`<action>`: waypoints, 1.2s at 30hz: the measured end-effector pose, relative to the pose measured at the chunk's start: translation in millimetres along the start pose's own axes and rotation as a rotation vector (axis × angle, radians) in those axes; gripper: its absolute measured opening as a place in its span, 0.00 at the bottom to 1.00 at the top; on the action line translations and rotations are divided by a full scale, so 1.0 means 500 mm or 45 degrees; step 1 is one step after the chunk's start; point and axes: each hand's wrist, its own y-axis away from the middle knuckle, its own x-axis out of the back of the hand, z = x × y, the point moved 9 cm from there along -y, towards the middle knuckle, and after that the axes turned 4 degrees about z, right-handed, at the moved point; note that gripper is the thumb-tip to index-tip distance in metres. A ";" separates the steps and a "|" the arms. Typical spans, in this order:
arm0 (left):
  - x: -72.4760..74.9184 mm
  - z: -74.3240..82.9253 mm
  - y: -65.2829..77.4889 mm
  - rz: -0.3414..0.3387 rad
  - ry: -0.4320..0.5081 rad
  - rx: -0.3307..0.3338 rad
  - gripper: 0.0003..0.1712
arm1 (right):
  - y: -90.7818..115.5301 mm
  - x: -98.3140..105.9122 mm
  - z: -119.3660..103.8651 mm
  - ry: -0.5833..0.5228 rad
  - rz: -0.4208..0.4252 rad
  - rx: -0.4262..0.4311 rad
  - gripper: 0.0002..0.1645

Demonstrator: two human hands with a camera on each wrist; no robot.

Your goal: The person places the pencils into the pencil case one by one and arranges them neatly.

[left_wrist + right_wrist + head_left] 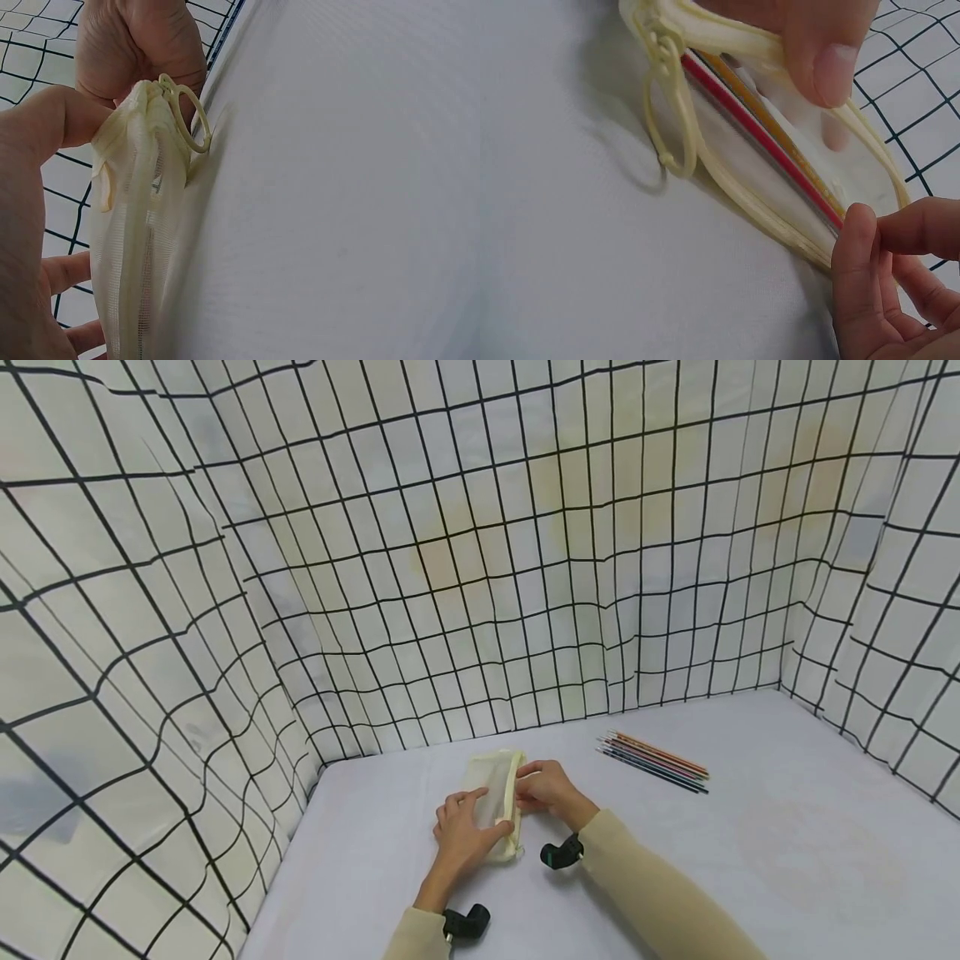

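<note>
A pale yellow zippered mesh pouch lies on the white table with its zipper side open toward the right. My left hand grips it, thumb over the opening's near edge and fingers spread across the mesh. Inside, the right wrist view shows a red pencil, a yellow pencil and a darker one alongside. At the opening, my right hand brings thumb and finger together and pinches the pencils' far ends. A loop hangs from the pouch's near corner.
Several colored pencils lie side by side on the table to the right of the pouch. White curtains with a black grid stand behind and at both sides. A small black wrist camera is strapped to each wrist.
</note>
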 end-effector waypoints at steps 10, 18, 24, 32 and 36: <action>-0.005 0.002 0.000 -0.005 0.004 0.007 0.44 | 0.000 0.021 0.004 0.007 -0.005 0.014 0.18; 0.000 0.007 0.004 0.006 0.020 -0.004 0.45 | 0.005 0.072 -0.011 0.106 0.011 0.131 0.19; 0.003 0.008 0.004 0.007 0.039 -0.009 0.44 | 0.014 0.124 -0.035 0.213 0.044 0.227 0.20; 0.004 0.006 0.002 -0.002 0.042 -0.011 0.44 | 0.035 0.191 -0.070 0.405 0.033 0.438 0.19; 0.004 0.004 0.002 -0.003 0.050 -0.014 0.44 | 0.045 0.218 -0.085 0.456 0.012 0.544 0.18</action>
